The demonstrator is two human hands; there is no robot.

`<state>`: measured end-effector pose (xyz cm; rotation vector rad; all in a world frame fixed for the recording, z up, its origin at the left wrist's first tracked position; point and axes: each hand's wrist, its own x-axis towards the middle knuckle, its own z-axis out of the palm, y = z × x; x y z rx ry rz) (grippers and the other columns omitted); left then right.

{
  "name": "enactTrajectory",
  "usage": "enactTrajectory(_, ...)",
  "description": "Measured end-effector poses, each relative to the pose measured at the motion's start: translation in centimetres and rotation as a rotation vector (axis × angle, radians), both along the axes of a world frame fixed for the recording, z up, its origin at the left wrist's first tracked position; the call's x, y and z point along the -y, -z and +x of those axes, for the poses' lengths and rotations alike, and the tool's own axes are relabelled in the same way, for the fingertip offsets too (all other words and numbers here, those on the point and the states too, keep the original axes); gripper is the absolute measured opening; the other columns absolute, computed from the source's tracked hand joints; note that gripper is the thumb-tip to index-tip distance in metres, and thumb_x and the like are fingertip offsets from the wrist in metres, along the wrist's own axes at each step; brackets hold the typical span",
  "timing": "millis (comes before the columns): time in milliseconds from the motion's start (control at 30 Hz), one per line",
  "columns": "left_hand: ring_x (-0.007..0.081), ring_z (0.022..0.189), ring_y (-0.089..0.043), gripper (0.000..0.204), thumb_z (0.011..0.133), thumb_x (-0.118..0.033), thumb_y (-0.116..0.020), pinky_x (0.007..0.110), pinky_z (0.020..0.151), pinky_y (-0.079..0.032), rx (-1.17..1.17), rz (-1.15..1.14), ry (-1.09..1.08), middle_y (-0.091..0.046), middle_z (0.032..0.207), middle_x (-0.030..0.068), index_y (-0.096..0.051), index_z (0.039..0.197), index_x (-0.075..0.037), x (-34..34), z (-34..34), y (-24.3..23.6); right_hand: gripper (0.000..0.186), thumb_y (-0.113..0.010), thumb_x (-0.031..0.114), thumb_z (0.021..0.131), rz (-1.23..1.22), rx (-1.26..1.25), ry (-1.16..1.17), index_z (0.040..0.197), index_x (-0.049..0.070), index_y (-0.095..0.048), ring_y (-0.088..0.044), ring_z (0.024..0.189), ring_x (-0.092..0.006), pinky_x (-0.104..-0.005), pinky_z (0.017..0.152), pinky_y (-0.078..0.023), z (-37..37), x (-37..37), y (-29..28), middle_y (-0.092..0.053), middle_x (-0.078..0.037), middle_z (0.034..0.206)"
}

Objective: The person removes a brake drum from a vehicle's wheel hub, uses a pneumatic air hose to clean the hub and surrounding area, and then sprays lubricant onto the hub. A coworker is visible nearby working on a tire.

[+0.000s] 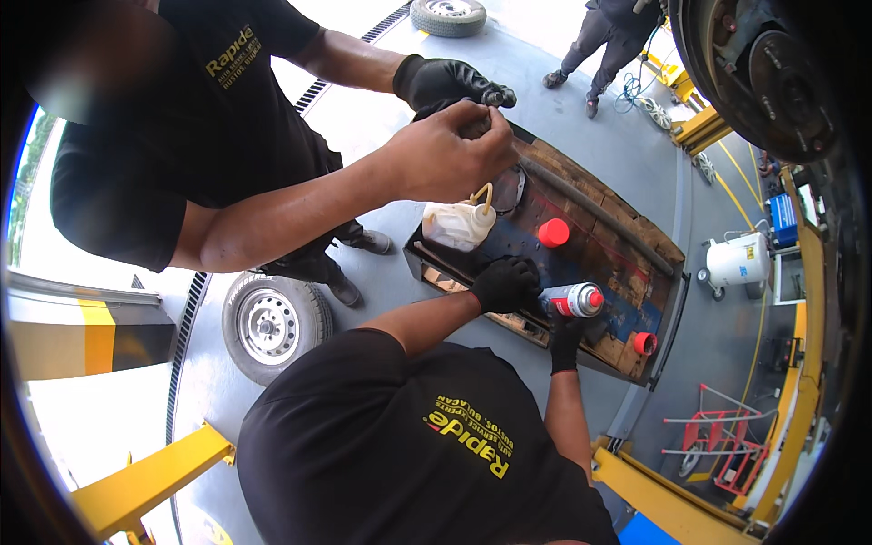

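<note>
My right hand [566,341], in a black glove, is closed around a white, red and blue spray can [572,299]. The can's red-tipped top points up and to the right. Just left of it, my black-gloved left hand [506,286] is curled over the worktop; anything inside its fingers is hidden. A red cap [553,232] sits beyond my hands. Further left stands a whitish plastic jug [457,224] with a yellowish spout. Across from me, a co-worker's bare hand [459,150] pinches a small thing beside their black-gloved hand [454,84], which grips a dark part.
The worn wooden worktop [627,245] carries a long dark bar [581,200]; another red-topped thing [644,343] is at its right end. A wheel hub [781,82] hangs upper right. A tyred wheel [272,325] rests on the floor left. Yellow lift arms [154,481] flank me.
</note>
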<state>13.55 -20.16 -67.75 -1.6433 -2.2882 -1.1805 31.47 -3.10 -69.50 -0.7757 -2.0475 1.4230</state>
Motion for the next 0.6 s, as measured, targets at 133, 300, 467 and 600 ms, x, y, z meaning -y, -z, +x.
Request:
enactTrajectory(133,0.0288,0.096,-0.067,0.02,0.087,-0.034,-0.075,0.044,0.088,-0.053,0.002,0.0,0.011,-0.067,0.094,0.0065,-0.07,0.092,-0.015,-0.1,-0.2,0.1,0.065,-0.09,0.019,0.086,-0.003,-0.014,-0.027,0.14,0.002,-0.056,-0.066,0.118,-0.0251,-0.0418,0.107,-0.05,-0.2,-0.2,0.3,-0.067,-0.012,0.13)
enactTrajectory(300,0.0256,0.1,-0.066,0.016,0.088,-0.034,-0.074,0.042,0.089,-0.053,-0.095,0.022,0.023,-0.067,0.098,0.0023,-0.075,0.098,-0.021,-0.4,-0.8,0.6,0.063,-0.089,0.021,0.087,0.007,0.064,-0.018,0.138,0.002,-0.057,-0.067,0.117,-0.0254,-0.0418,0.106,-0.05,-0.4,-0.1,0.0,-0.068,-0.013,0.128)
enactTrajectory(467,0.0278,0.102,-0.066,0.018,0.088,-0.034,-0.074,0.043,0.09,-0.053,-0.067,-0.013,0.032,-0.068,0.101,0.0054,-0.074,0.096,-0.017,-0.4,-0.8,0.8,0.065,-0.088,0.022,0.088,0.094,0.031,-0.031,0.14,0.002,-0.055,-0.067,0.117,-0.0261,-0.0418,0.105,-0.051,0.2,0.5,-1.1,-0.068,-0.013,0.129)
enactTrajectory(600,0.0309,0.102,-0.067,0.023,0.088,-0.034,-0.076,0.044,0.091,-0.054,-0.008,-0.054,-0.001,-0.069,0.103,0.0109,-0.072,0.094,-0.013,-0.2,-0.6,0.5,0.067,-0.089,0.023,0.087,0.097,0.066,0.013,0.141,0.003,-0.054,-0.066,0.117,-0.0259,-0.0413,0.106,-0.05,0.0,0.8,-1.1,-0.067,-0.013,0.13)
